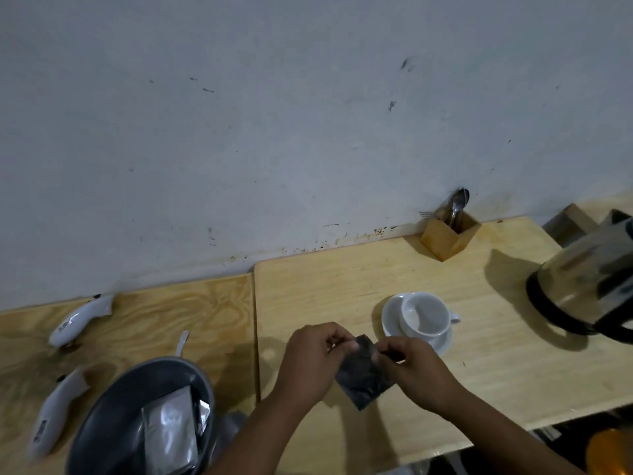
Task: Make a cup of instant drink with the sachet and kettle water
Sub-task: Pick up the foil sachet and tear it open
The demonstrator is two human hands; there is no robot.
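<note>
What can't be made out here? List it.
- Head view: whether the dark foil sachet is torn open; left hand and right hand cover its top edge.
- Glass kettle with black base: blurred, cut off by the right edge; water level unreadable.
- Grey bowl: cut off below.

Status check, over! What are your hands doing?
Both hands pinching dark foil sachet top. White ceramic cup empty. Nothing blocking, over.

No legible text; markings on white handheld devices (pixel 80 318) too blurred.
</note>
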